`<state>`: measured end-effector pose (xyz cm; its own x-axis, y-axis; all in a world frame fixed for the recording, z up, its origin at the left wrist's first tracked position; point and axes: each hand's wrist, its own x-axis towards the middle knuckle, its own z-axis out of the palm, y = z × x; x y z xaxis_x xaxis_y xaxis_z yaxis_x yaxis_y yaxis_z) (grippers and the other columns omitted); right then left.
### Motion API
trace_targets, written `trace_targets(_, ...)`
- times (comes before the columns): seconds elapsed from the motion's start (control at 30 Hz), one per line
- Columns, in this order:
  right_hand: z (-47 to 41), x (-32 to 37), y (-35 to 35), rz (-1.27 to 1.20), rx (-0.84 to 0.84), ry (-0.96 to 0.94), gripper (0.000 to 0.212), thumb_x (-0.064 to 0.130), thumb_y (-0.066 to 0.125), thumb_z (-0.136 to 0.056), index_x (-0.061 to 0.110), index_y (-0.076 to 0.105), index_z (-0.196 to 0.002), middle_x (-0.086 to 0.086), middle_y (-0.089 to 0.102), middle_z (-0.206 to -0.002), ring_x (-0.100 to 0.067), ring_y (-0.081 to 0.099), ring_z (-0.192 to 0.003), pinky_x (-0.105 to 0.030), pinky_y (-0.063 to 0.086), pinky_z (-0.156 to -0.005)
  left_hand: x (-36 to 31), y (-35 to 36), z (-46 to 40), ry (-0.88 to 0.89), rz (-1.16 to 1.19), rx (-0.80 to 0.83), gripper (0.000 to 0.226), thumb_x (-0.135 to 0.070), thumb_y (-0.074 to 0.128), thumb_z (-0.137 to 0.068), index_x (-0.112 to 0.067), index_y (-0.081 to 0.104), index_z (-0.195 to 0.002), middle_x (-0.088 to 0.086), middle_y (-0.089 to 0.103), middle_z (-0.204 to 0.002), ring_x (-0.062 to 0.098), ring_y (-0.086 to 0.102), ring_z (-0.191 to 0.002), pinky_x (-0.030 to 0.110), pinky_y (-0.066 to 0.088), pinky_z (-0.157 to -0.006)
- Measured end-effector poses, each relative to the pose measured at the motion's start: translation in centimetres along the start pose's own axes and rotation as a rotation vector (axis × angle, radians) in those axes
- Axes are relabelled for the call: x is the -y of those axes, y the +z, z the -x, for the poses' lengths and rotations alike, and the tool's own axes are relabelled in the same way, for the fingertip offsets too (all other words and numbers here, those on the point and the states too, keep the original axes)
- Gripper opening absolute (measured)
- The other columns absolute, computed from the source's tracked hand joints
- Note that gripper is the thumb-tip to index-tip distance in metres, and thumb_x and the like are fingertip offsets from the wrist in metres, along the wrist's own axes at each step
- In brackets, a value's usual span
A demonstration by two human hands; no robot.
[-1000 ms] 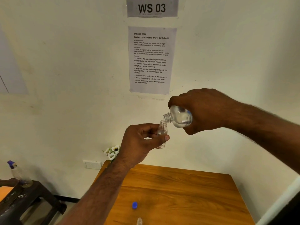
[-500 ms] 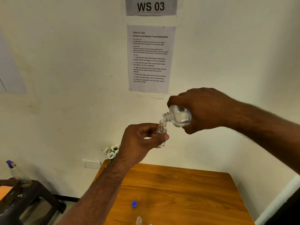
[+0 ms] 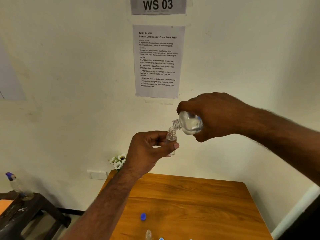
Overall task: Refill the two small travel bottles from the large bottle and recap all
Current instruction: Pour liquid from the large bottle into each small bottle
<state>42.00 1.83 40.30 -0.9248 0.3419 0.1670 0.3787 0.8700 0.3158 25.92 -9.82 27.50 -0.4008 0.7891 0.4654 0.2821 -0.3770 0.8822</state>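
Note:
My left hand [image 3: 149, 149] holds a small clear travel bottle [image 3: 171, 139] upright in the air above the wooden table [image 3: 199, 201], pinched between thumb and fingers. My right hand [image 3: 214, 116] grips the large clear bottle [image 3: 189, 124], tipped on its side with its open neck touching the small bottle's mouth. A blue cap [image 3: 143, 217] lies on the table. At the bottom edge stands a second small clear bottle [image 3: 148, 235], with another blue cap [image 3: 161, 238] beside it.
A dark side table [image 3: 34, 210] at the left carries a spray bottle [image 3: 17, 186]. White artificial flowers [image 3: 118, 161] sit at the table's far left corner. An instruction sheet [image 3: 157, 61] hangs on the wall ahead.
Both hands hold almost the same pose, the large bottle's neck staying at the small bottle's mouth. The view has tilted slightly down, showing more of the near table edge.

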Motion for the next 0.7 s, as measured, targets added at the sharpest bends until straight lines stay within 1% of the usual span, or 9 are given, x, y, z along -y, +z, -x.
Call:
trace_targets(0.07,-0.06,-0.06,0.02,0.001,0.006,-0.001,0.066,0.050,0.075,-0.060,0.043,0.041,-0.116,0.015,0.062,-0.098,-0.018,0.061,-0.086,-0.040,0.056,-0.072,-0.01,0.06,-0.01,-0.003,-0.002,0.003,0.023,-0.004,0.083,-0.076,-0.008,0.079,-0.098,0.007,0.078,-0.085,0.024,0.075,-0.076,0.024,0.060,-0.059)
trace_targets(0.33,-0.09,-0.26,-0.03,0.003,0.008,0.001,0.066,0.049,0.076,-0.060,0.043,0.042,-0.116,0.015,0.063,-0.099,-0.018,0.062,-0.087,-0.040,0.056,-0.073,-0.05,0.01,-0.15,-0.005,-0.015,0.009,0.023,-0.009,0.083,-0.076,-0.013,0.079,-0.098,0.003,0.079,-0.087,0.023,0.076,-0.078,0.026,0.061,-0.060)
trace_targets(0.5,0.01,-0.31,-0.03,0.014,-0.001,0.005,0.064,0.047,0.073,-0.061,0.043,0.041,-0.116,0.015,0.062,-0.097,-0.018,0.061,-0.086,-0.038,0.056,-0.071,-0.09,0.14,-0.28,-0.009,0.014,0.008,0.023,-0.005,0.083,-0.076,-0.015,0.079,-0.096,0.007,0.079,-0.086,0.025,0.076,-0.076,0.028,0.062,-0.060)
trace_targets(0.7,0.05,-0.42,-0.04,0.010,-0.003,0.005,0.063,0.047,0.074,-0.061,0.043,0.041,-0.116,0.015,0.062,-0.097,-0.018,0.061,-0.086,-0.038,0.056,-0.071,-0.24,0.23,-0.25,-0.005,-0.003,0.012,0.023,-0.005,0.083,-0.076,-0.016,0.079,-0.095,0.003,0.079,-0.085,0.019,0.076,-0.073,0.024,0.060,-0.059)
